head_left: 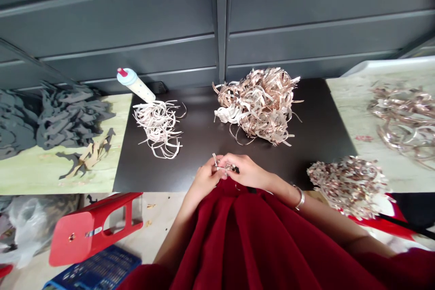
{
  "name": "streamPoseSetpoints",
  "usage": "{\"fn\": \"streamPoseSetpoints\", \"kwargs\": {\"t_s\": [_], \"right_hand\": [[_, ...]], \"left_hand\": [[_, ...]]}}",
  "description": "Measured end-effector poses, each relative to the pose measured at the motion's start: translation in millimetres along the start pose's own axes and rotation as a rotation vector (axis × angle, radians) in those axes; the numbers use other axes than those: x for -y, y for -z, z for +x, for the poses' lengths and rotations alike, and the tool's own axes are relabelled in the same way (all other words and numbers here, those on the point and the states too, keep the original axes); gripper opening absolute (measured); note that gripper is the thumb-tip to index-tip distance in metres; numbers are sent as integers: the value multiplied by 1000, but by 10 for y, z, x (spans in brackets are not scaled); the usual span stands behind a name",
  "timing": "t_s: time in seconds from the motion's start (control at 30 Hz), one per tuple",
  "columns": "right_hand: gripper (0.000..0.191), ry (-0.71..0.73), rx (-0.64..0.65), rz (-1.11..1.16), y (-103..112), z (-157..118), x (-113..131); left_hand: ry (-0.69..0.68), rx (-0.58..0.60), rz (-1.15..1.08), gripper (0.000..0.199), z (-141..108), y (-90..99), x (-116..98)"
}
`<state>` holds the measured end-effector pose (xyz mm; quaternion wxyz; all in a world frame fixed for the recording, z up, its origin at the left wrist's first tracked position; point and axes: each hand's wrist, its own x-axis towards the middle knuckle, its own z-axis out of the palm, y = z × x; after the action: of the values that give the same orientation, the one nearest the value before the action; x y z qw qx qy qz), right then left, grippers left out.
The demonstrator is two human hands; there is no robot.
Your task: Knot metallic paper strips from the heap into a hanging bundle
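Observation:
My left hand and my right hand meet at the front edge of the dark board. Between their closed fingers is a thin pale strip, its end poking up past the left fingers. A small bunch of shiny pieces shows under the right fingers, partly covered. Beyond the hands lies a big heap of rose-gold strips. To the left is a smaller pile of pale strips, loosely curled.
A pale bottle with a red tip leans behind the pale pile. Dark grey cut pieces are heaped at far left. Bunched shiny pieces overhang the right front edge. A red stool and blue crate are below left.

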<state>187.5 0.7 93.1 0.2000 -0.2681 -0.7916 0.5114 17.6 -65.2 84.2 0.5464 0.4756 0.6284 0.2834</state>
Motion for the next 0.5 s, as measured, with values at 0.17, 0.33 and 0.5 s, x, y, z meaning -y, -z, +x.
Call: {"fn": "streamPoseSetpoints", "kwargs": {"t_s": [0.17, 0.33, 0.5], "right_hand": [[24, 67, -29, -76, -50, -29, -15], [39, 72, 21, -66, 50, -76, 7], [41, 78, 69, -39, 119, -95, -9]], "left_hand": [[-2, -69, -87, 37, 72, -42, 13], [28, -86, -164, 30, 27, -11, 20], [63, -26, -290, 36, -22, 40, -25]]}}
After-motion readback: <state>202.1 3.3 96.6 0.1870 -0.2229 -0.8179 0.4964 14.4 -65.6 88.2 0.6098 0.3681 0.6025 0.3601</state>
